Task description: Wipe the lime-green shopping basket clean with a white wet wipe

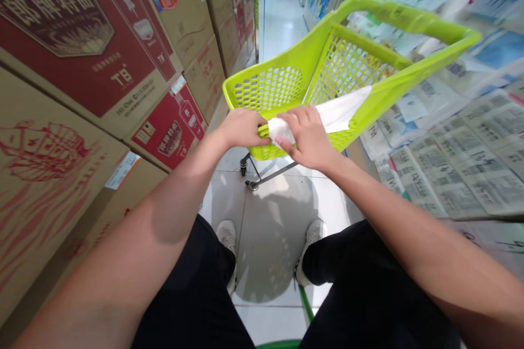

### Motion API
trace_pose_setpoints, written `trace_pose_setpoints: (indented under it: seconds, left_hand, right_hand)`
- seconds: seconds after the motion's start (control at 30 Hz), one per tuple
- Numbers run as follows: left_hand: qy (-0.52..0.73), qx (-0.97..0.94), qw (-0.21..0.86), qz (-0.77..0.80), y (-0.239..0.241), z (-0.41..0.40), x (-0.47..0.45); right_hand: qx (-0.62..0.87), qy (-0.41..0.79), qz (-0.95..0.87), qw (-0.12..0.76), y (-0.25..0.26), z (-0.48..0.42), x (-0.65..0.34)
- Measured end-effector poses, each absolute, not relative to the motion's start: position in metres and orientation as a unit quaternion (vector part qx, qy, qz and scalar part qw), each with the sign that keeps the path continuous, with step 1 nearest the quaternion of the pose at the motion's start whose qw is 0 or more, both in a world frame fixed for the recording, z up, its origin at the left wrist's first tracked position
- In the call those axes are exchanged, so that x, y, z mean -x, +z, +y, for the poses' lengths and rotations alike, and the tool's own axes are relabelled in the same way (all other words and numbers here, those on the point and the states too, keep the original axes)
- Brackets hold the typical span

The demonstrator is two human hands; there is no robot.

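A lime-green shopping cart [370, 99] with a lattice basket stands turned sideways in front of me. My left hand [244, 128] is closed around the cart's near rim at its left end. Draped along that same rim is a white cloth [341, 109]. Just right of the left hand, my right hand [307, 136] presses the cloth against the rim, its thumb on the near side and its fingers over the top. The cart's raised handle [405, 19] points to the upper right, away from both hands.
Stacked cardboard cartons [123, 65] wall the left side. Shelves of white plastic-wrapped packs [462, 158] line the right. Pale floor tiles [282, 19] run ahead along the aisle. Caster wheels [250, 184] stand near my shoes [227, 234]. Something green [306, 302] lies between my legs.
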State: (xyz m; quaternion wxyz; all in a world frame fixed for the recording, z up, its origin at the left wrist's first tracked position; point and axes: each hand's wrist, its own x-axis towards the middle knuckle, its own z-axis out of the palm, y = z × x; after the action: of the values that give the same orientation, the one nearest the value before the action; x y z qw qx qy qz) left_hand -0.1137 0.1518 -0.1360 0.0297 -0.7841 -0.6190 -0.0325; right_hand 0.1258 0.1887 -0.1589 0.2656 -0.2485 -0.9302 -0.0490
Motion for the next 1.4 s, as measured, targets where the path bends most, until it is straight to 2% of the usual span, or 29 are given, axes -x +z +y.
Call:
trace_pose_setpoints:
  seconds: [0.13,0.27,0.37,0.43,0.57,0.67,0.77,0.93,1.03,1.23,1.4]
  left_hand:
    - [-0.012,0.790,0.032,-0.612,-0.134,0.154,0.122]
    - [-0.005,0.801,0.013,-0.598,-0.133,0.154,0.127]
    - [-0.020,0.807,0.012,-0.591,-0.132,0.153,0.121]
    - [-0.027,0.807,0.011,-0.590,-0.133,0.153,0.115]
    - [-0.023,0.802,0.015,-0.597,-0.134,0.156,0.110]
    - [-0.023,0.806,0.007,-0.591,-0.135,0.157,0.114]
    - [-0.027,0.809,-0.008,-0.588,-0.133,0.156,0.117]
    - [-0.026,0.808,-0.014,-0.588,-0.129,0.153,0.113]
    - [-0.025,0.807,-0.008,-0.589,-0.129,0.154,0.110]
    - [-0.028,0.804,0.008,-0.594,-0.132,0.154,0.115]
    - [-0.086,0.799,0.011,-0.595,-0.137,0.151,0.117]
  right_hand:
    - [0.225,-0.039,-0.942,0.248,-0.150,0.201,-0.136]
    - [0.350,-0.077,-0.890,0.283,-0.139,0.255,-0.189]
    - [0.405,-0.097,-0.857,0.302,-0.141,0.263,-0.195]
    - [0.399,-0.086,-0.859,0.308,-0.146,0.241,-0.174]
    - [0.259,-0.014,-0.926,0.273,-0.154,0.179,-0.115]
    - [0.212,0.008,-0.947,0.243,-0.150,0.170,-0.107]
    - [0.273,-0.023,-0.932,0.239,-0.143,0.208,-0.140]
    - [0.381,-0.110,-0.865,0.308,-0.145,0.264,-0.189]
    - [0.356,-0.104,-0.871,0.322,-0.150,0.246,-0.174]
    - [0.258,-0.010,-0.928,0.267,-0.144,0.199,-0.143]
    - [0.308,-0.031,-0.904,0.295,-0.140,0.232,-0.172]
